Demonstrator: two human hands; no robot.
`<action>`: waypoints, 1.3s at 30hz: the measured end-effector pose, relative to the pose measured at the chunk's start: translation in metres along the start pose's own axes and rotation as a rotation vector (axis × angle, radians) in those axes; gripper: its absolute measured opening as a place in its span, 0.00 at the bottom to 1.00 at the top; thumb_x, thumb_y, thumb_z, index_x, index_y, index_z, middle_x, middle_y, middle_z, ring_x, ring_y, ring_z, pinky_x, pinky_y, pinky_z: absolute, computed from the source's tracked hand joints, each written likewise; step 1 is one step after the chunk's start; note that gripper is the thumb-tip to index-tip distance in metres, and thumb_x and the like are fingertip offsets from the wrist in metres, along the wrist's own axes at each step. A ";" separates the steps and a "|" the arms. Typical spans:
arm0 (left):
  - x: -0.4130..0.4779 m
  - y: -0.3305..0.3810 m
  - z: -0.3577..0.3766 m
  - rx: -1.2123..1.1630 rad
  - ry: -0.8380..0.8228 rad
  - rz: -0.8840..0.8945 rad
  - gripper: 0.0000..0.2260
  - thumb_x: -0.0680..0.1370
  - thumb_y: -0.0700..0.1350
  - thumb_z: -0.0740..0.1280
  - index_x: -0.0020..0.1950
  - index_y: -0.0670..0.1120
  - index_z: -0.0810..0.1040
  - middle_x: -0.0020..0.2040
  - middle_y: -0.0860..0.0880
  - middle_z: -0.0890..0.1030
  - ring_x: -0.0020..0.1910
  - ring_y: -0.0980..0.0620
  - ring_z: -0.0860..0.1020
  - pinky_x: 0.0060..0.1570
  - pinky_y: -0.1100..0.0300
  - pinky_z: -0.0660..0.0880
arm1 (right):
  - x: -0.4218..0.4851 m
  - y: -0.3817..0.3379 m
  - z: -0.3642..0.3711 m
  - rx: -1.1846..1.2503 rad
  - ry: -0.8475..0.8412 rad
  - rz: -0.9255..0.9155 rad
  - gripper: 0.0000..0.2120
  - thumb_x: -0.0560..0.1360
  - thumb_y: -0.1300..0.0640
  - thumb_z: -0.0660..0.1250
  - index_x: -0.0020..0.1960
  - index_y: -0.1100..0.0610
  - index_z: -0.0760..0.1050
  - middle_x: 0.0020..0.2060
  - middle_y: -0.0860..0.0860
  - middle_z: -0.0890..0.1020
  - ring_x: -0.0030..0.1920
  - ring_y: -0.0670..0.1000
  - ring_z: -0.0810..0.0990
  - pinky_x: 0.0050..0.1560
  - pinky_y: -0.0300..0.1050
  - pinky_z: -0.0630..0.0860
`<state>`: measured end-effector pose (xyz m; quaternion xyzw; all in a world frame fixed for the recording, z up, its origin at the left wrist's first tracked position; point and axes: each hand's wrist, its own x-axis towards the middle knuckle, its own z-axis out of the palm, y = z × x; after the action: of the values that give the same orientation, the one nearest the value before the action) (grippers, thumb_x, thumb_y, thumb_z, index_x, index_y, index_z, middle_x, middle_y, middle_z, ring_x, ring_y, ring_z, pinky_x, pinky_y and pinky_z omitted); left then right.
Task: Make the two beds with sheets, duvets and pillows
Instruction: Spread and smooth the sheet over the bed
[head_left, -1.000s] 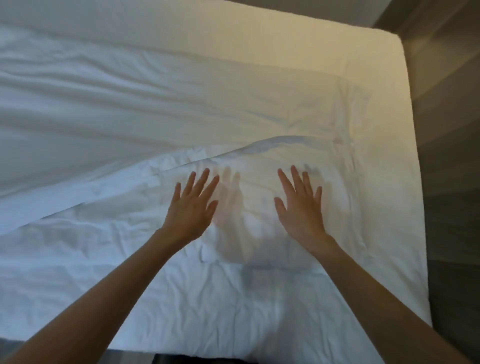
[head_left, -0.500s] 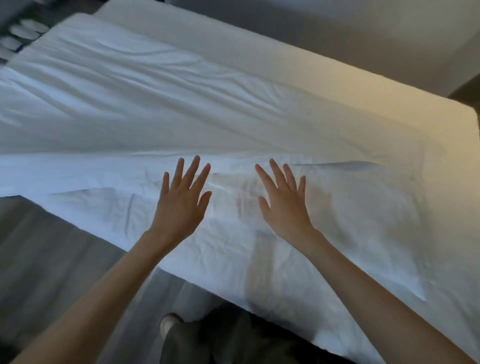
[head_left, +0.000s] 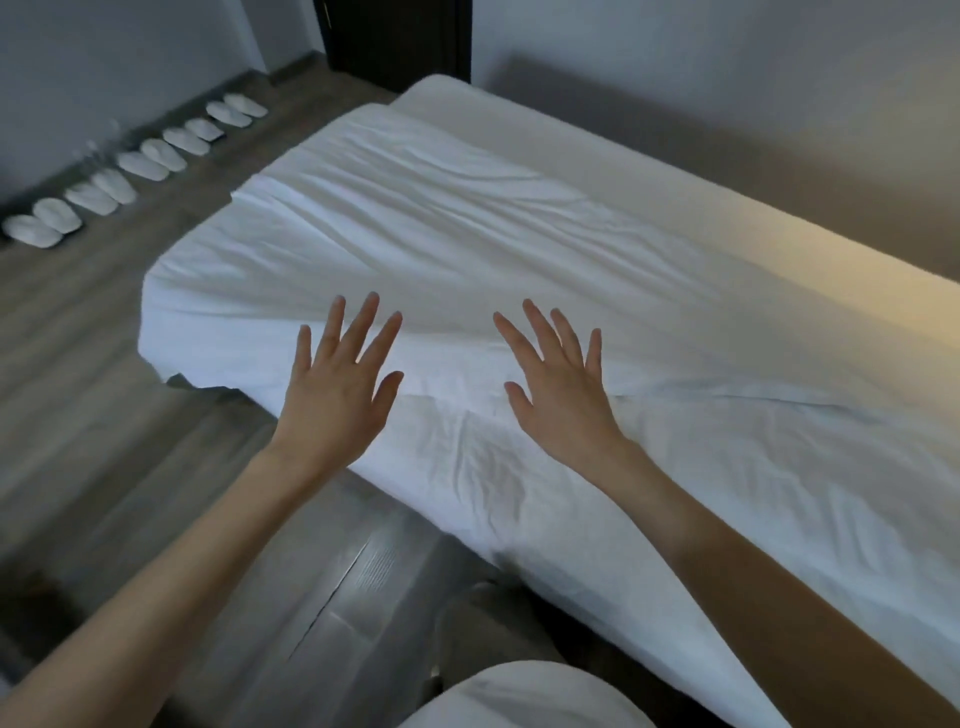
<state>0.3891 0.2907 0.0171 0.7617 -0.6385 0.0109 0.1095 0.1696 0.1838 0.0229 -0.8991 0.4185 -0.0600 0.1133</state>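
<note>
A single bed (head_left: 810, 244) runs from the near right to the far left. A wrinkled white sheet (head_left: 441, 234) lies across it, with a fold line running across the near part. The sheet hangs over the near side edge of the mattress. My left hand (head_left: 337, 395) and my right hand (head_left: 561, 395) are both spread flat, fingers straight and apart, over the sheet's fold near that side edge. Neither holds any cloth. Whether the palms touch the sheet or hover just over it I cannot tell.
Wooden floor (head_left: 78, 364) lies left of the bed. Several pairs of white slippers (head_left: 140, 166) line the left wall. A dark door (head_left: 395, 36) stands beyond the bed's far end. A white rounded thing (head_left: 524, 696) shows at the bottom edge.
The view has swung left along the bed, bringing the far end, the floor and the slippers into sight. Both hands stay spread flat over the sheet, now nearer the side edge.
</note>
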 end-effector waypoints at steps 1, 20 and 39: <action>0.002 -0.017 -0.005 0.006 0.021 -0.013 0.26 0.81 0.50 0.61 0.78 0.47 0.60 0.79 0.45 0.55 0.78 0.40 0.50 0.71 0.35 0.53 | 0.013 -0.014 0.001 -0.004 0.005 -0.029 0.33 0.81 0.53 0.58 0.79 0.44 0.43 0.79 0.50 0.44 0.79 0.55 0.42 0.75 0.65 0.40; 0.128 -0.365 -0.083 0.143 0.054 -0.136 0.26 0.81 0.54 0.54 0.77 0.46 0.64 0.78 0.45 0.61 0.76 0.38 0.57 0.68 0.33 0.60 | 0.345 -0.269 0.036 -0.021 0.029 -0.269 0.33 0.81 0.55 0.59 0.80 0.47 0.46 0.79 0.52 0.47 0.79 0.56 0.44 0.75 0.66 0.42; 0.210 -0.721 -0.164 0.059 0.002 0.145 0.25 0.82 0.51 0.59 0.78 0.50 0.59 0.80 0.48 0.54 0.79 0.43 0.49 0.73 0.38 0.49 | 0.495 -0.544 0.107 -0.047 0.138 0.068 0.34 0.77 0.56 0.67 0.78 0.49 0.56 0.78 0.55 0.56 0.77 0.61 0.53 0.72 0.69 0.54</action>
<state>1.1512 0.2322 0.0994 0.7164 -0.6911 0.0384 0.0869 0.9110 0.1606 0.0645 -0.8805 0.4569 -0.1083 0.0651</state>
